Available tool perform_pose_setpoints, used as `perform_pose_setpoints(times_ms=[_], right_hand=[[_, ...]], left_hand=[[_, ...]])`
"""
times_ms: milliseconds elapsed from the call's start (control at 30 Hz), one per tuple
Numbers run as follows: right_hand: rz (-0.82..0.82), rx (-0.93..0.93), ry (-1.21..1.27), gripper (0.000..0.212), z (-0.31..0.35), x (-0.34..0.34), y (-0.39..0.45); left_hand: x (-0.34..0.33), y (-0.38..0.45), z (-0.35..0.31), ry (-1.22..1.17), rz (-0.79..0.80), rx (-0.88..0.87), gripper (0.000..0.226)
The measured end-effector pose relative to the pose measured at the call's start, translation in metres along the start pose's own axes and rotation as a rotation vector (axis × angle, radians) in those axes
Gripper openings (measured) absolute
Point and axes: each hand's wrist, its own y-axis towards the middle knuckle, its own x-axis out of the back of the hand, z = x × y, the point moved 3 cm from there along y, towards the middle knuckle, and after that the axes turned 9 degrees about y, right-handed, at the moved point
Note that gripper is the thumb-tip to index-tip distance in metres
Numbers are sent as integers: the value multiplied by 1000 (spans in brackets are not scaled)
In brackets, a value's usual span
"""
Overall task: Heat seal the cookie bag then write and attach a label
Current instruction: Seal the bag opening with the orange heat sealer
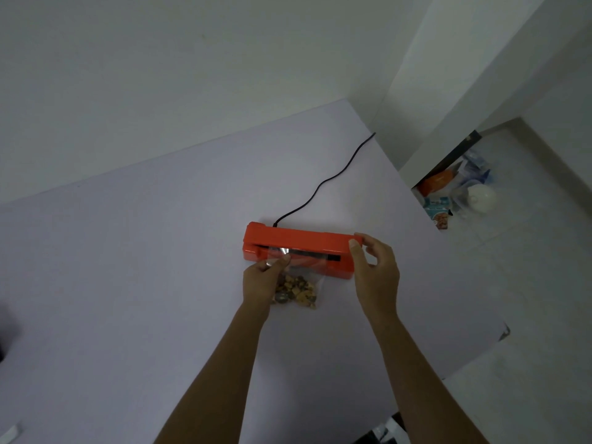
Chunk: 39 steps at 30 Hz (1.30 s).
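An orange heat sealer [298,240] lies on the pale lilac table [144,251], its black cord [323,184] running away to the far edge. A clear cookie bag [296,288] with brown cookie pieces lies in front of it, its open top laid across the sealer's dark slot. My left hand [261,283] pinches the bag's upper left corner between thumb and fingers. My right hand [373,270] rests its fingertips on the right end of the sealer's lid, with the thumb on top.
The table's right edge runs close beside the sealer. Beyond it, on the floor, lie an orange packet [439,181], blue-and-white packets [437,213] and a white round object [482,197]. A white wall stands behind the table.
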Motion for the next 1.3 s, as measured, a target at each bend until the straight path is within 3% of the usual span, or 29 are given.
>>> perform_pose_setpoints(times_ms=[200,633,1067,1300], right_hand=[[22,-20,-58,26,-11,1,3],[37,-41,-140,31,-27,-1,9],[80,-128,-65,31,-32,3,13],[95,-127,-101,33,-35,2,13]], left_hand=[[1,-3,-2,-16,11,-20,28],[2,-6,-4,-44,22,-26,47],[9,-1,3,21,131,-109,14],[12,5,12,121,191,-160,29]])
